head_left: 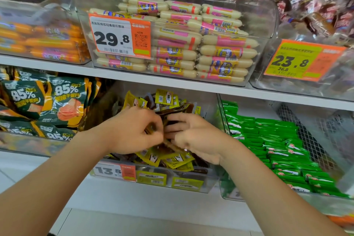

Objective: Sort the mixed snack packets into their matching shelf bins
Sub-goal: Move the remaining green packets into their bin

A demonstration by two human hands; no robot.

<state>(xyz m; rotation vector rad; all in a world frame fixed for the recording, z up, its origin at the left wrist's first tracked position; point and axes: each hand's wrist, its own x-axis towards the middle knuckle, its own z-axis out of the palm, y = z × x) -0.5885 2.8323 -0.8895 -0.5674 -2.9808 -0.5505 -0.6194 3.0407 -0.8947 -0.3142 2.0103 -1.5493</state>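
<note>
Yellow-and-brown packets [173, 159]; green packets [283, 140]; cream sausages [226, 51] banded pink; orange price tag [119, 34].

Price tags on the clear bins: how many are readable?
3: 29.8 tag upper middle bin, 23.8 tag upper right, 13.8 tag lower middle. Another, on the green-packet bin, is mostly hidden.

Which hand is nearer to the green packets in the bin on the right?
Right. The right hand is just left of the green packets, over the yellow packets in the middle bin. The left hand is farther left, beside it.
</note>
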